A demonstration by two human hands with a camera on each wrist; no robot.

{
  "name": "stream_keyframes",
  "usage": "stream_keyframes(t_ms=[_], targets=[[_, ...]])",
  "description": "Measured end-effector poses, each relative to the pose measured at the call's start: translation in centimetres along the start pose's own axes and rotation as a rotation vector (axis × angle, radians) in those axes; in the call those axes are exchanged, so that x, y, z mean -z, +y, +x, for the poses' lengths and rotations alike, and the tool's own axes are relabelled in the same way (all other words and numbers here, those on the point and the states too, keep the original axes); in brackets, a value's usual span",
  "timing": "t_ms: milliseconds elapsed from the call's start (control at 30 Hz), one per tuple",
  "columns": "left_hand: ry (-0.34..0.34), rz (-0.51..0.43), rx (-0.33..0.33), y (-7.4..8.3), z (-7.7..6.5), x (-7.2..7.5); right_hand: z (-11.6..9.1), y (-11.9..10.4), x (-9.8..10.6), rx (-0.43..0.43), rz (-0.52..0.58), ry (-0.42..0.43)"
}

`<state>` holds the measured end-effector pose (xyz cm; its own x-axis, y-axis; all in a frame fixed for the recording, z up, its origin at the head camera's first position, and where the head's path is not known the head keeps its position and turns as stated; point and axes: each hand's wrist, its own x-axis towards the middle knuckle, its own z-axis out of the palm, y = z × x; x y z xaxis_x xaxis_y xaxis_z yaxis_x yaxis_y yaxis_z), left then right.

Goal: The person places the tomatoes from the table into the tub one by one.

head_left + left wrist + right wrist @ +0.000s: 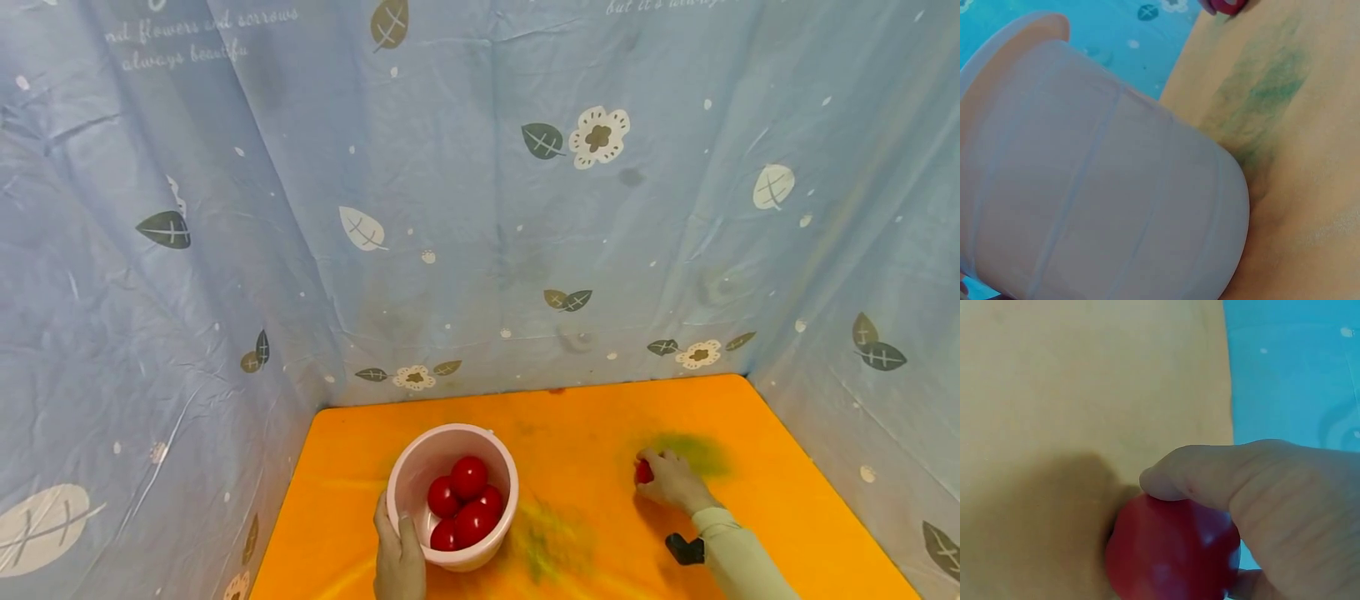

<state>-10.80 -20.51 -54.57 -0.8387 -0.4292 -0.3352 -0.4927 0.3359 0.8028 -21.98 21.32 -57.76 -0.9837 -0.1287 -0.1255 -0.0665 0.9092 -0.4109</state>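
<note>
My left hand (399,557) grips a pale pink bucket (501,533) by its left side, thumb at the rim and fingers along the outer wall. The bucket tilts toward me in the head view, and its ribbed wall (1097,169) fills much of the left wrist view. Several glossy red tomatoes (474,523) lie together inside it. Over at the right, my right hand (675,482) holds another red tomato (1172,550) low over the table. The right wrist view shows the thumb on its upper side, with the other fingers mostly hidden behind it.
An orange tabletop (600,417) with greenish stains lies under both hands. Blue curtains (480,208) printed with leaves and flowers stand at its back, left and right edges. A black strap piece (684,549) hangs beside the right wrist.
</note>
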Motion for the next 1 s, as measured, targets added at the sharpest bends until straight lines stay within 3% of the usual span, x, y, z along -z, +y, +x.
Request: stream_keyframes(t_ms=[200, 367, 700, 833, 1000], targets=[[0.014, 0.011, -0.008, 0.1, -0.1, 0.1, 0.1, -0.8, 0.3, 0.025, 0.000, 0.023], [0.020, 0.001, -0.017, 0.0, 0.0, 0.3, 0.8, -3.1, 1.0, 0.086, 0.014, 0.058], [0.026, 0.014, -0.048, -0.3, 0.0, 0.1, 2.5, -11.3, 3.6, 0.178, 0.052, 0.070], [0.041, 0.017, -0.043, -0.3, 0.0, 0.0, 2.8, -15.0, 4.9, 0.272, 0.047, 0.133], [0.007, -0.001, -0.032, 0.0, 0.0, 0.0, 2.1, -19.3, 6.7, 0.393, 0.071, 0.189]])
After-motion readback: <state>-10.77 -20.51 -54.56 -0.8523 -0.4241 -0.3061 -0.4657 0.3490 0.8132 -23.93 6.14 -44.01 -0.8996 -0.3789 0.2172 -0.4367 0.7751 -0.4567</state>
